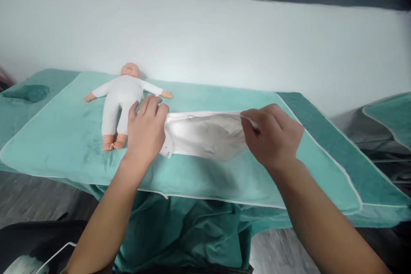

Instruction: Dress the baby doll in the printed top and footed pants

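Note:
A thin white cloth item (205, 137) is stretched sideways between my two hands, above the bed. It sags in the middle, and its top edge is pulled nearly straight. A small dark print shows on that edge and a coloured mark on the lower left corner; its exact kind is unclear. My left hand (147, 126) grips the left end, the thumb side partly hidden. My right hand (272, 135) pinches the upper right corner between thumb and fingers. Beyond my left hand, a baby doll (123, 94) in a white suit lies on its back, arms spread.
A light green sheet (64, 137) with white edging covers the darker green bed cover (324, 137). At the far left lies a small dark green cushion (27, 93). A white wall (205, 38) rises behind. A black object (41, 239) stands at the lower left.

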`<state>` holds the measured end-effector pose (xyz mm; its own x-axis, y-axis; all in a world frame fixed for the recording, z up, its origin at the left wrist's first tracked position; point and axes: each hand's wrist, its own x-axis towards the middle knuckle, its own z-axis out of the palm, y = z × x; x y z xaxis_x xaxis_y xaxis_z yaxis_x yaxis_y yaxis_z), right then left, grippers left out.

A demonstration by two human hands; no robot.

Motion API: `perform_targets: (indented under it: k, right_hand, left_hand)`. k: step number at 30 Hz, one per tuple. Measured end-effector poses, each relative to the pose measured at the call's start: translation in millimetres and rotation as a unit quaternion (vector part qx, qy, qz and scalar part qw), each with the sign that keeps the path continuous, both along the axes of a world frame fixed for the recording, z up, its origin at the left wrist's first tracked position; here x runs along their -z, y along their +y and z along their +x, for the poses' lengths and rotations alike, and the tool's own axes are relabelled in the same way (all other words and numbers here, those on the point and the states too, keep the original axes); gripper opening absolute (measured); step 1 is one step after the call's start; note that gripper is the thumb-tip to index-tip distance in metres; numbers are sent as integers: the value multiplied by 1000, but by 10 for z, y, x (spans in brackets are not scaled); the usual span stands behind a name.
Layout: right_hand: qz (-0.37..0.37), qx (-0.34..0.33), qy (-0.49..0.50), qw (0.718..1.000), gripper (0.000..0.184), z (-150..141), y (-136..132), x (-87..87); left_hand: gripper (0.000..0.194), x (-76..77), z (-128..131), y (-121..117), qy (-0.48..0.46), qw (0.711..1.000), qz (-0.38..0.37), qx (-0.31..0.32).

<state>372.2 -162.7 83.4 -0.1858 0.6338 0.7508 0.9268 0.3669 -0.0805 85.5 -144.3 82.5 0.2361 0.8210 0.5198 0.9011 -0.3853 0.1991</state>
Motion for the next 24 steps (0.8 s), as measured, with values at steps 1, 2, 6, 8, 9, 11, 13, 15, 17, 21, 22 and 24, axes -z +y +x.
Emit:
perform_targets:
  k: [1, 2, 6, 8, 9, 11, 13, 15, 17, 21, 22, 24]
  right_hand:
    - [20, 10, 3, 1000, 18, 10, -24, -25]
    - [33, 19, 2, 999, 19, 12, -46, -37]
    - [33, 25, -31, 999, 23, -19, -102, 19]
    - [20, 16, -43, 999, 26, -27, -116, 74]
    - [12, 13, -42, 999, 27, -26, -121, 97]
    - [-21, 8, -24, 999, 27, -26, -127, 123]
    - [-89, -8, 2, 996, 24, -48, -120, 123]
    - [-183, -38, 29, 982, 23, -111, -87, 117]
    - [-266, -63, 52, 961, 37, -213, -20, 123]
    - [-325, -61, 46, 943, 32, -398, 167, 166]
    - [-312, -52, 35, 948, 22, -413, 209, 171]
    - [-248, -17, 30, 968, 11, -393, 276, 161]
  left_hand:
    - [32, -15, -5, -31, -29, 1000, -6, 7]
    - [27, -19, -6, -58, -62, 998, -18, 21]
    - [23, 60, 26, -134, -208, 965, -113, 111]
    - [31, 108, 56, -162, -180, 961, -162, 131]
    - [28, 120, 69, -174, -137, 967, -171, 127]
    - [21, 113, 92, -192, -53, 982, -151, 103]
    - [21, 70, 111, -205, -40, 990, -112, 72]
    - [23, 7, 137, -217, -74, 992, -84, 61]
    - [24, -56, 166, -232, -105, 991, -51, 72]
    - [27, -142, 156, -268, -78, 992, 11, 94]
    - [27, -154, 126, -275, -58, 994, 18, 86]
    - [27, -167, 35, -288, -8, 999, 24, 47]
